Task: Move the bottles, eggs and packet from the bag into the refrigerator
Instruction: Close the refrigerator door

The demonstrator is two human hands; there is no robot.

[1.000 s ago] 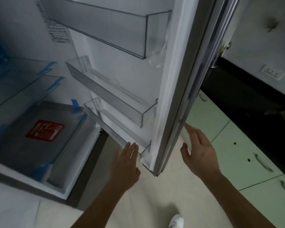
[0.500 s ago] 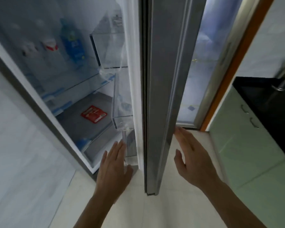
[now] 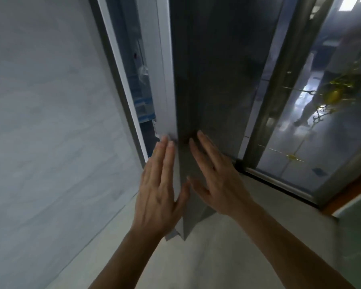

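Left of centre, the refrigerator [image 3: 142,94] shows only a narrow gap beside its door [image 3: 217,80]; the contents are too blurred to tell. At lower centre, the left hand [image 3: 157,188] and right hand [image 3: 217,180] lie flat on the door's edge and outer face, fingers straight.

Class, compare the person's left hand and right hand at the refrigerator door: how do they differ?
The left hand lies at the pale inner edge of the refrigerator door; the right hand on its grey outer face. The left hand's fingers lie close together; the right hand's are spread wider. Both are flat, straight-fingered, holding nothing.
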